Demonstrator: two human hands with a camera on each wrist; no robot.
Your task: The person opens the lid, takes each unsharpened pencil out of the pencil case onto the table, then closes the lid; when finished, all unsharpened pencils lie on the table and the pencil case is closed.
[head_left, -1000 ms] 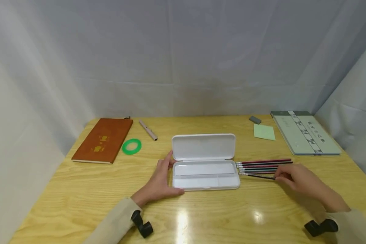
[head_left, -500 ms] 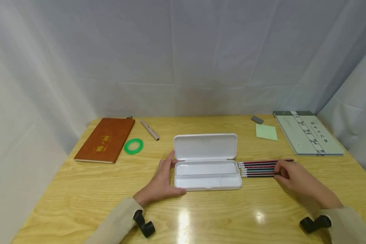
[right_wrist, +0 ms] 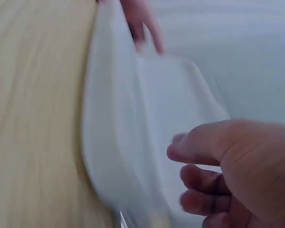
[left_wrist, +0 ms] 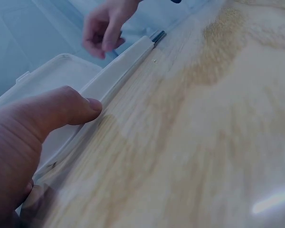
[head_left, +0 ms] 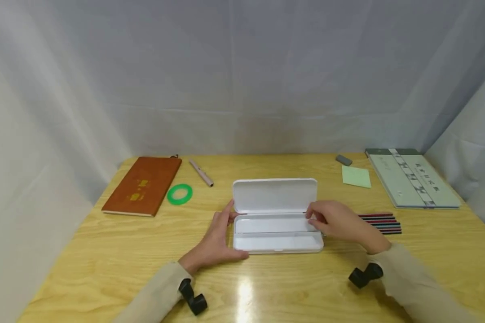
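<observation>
A white pencil case [head_left: 279, 242] lies with its lid raised, no pencils visible inside. My left hand [head_left: 215, 242] grips its left end, thumb along the front edge and fingers behind; the left wrist view shows the thumb pressed to the case's side. My right hand [head_left: 335, 220] hovers at the right end of the case with loosely curled fingers. In the right wrist view, no object shows between the thumb and fingers of the right hand [right_wrist: 242, 166]. Beyond that hand lies a row of several pencils [head_left: 381, 223], their left ends hidden behind it.
At the left are a brown notebook [head_left: 143, 186], a green tape ring [head_left: 179, 194] and a pale pen [head_left: 201, 173]. Toward the back right lie a grey eraser [head_left: 343, 160], a green sticky-note pad [head_left: 356, 176] and a pale green book [head_left: 414, 177]. Grey-white cloth [head_left: 242, 89] hangs behind the table.
My right hand let go of a dark pencil, which now lies with the row, and moved left to the case's right end. The left hand kept its grip on the case.
</observation>
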